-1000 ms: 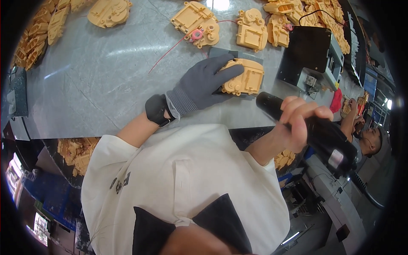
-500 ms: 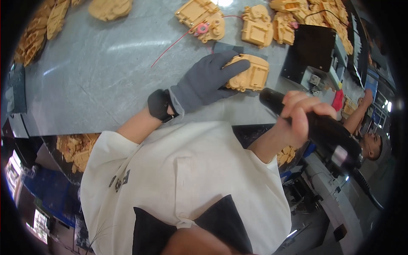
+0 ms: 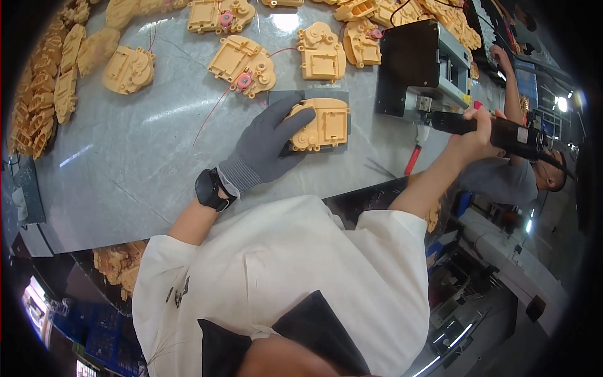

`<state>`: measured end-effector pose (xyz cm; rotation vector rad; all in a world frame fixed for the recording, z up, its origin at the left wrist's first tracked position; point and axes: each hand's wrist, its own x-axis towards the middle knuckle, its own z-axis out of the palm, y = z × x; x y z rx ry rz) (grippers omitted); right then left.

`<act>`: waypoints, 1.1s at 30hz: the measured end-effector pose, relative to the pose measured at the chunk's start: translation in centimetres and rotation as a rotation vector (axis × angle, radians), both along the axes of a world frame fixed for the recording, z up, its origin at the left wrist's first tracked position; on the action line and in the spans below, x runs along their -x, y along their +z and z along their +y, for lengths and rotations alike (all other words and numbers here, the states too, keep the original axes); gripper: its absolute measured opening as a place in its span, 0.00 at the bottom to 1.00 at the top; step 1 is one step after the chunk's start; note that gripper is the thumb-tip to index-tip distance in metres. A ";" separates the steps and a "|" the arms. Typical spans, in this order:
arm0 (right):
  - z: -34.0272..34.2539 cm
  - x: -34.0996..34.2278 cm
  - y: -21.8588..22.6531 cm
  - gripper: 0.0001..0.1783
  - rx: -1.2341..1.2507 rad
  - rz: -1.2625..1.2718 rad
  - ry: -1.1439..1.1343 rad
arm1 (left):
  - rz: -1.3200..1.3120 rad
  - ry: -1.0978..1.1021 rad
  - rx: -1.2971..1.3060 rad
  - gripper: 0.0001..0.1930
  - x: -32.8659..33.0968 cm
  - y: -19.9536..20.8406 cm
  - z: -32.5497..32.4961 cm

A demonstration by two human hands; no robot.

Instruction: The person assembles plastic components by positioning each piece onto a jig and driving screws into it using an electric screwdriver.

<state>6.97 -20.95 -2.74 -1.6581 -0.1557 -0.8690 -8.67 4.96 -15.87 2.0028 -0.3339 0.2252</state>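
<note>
My gloved left hand (image 3: 270,138) grips the left side of a yellow plastic housing (image 3: 331,122), thumb and fingers around its edge. The housing lies on a dark flat pad (image 3: 342,143) on the table, its rectangular recess facing up. My bare right hand (image 3: 476,133) is wrapped around a black corded electric screwdriver (image 3: 512,138). The screwdriver is held nearly level, its front end pointing left beside the metal outlet (image 3: 422,102) of a black box-shaped machine (image 3: 407,60). Whether the tip touches the outlet I cannot tell.
Several yellow housings (image 3: 321,53) lie beyond the pad, some with pink round parts and red wires. More are piled at the far left (image 3: 41,113) and far right. A red-handled tool (image 3: 413,160) lies near the table's front edge. Another person (image 3: 505,179) is at the right.
My right hand has carried the screwdriver away from the housing, right and outward to the machine's outlet. My left hand stays on the housing. The whole view has shifted.
</note>
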 end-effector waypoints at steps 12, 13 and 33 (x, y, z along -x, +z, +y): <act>6.9 12.1 -0.5 0.23 -0.269 0.013 0.877 | -0.008 0.034 -0.002 0.37 0.2 -0.1 0.1; 8.5 12.2 -0.8 0.23 -0.258 0.017 0.947 | 0.001 0.045 -0.015 0.37 0.2 -0.4 0.2; 12.5 12.9 -2.2 0.21 -0.215 0.114 0.844 | -0.036 0.044 0.026 0.38 0.3 -1.1 0.2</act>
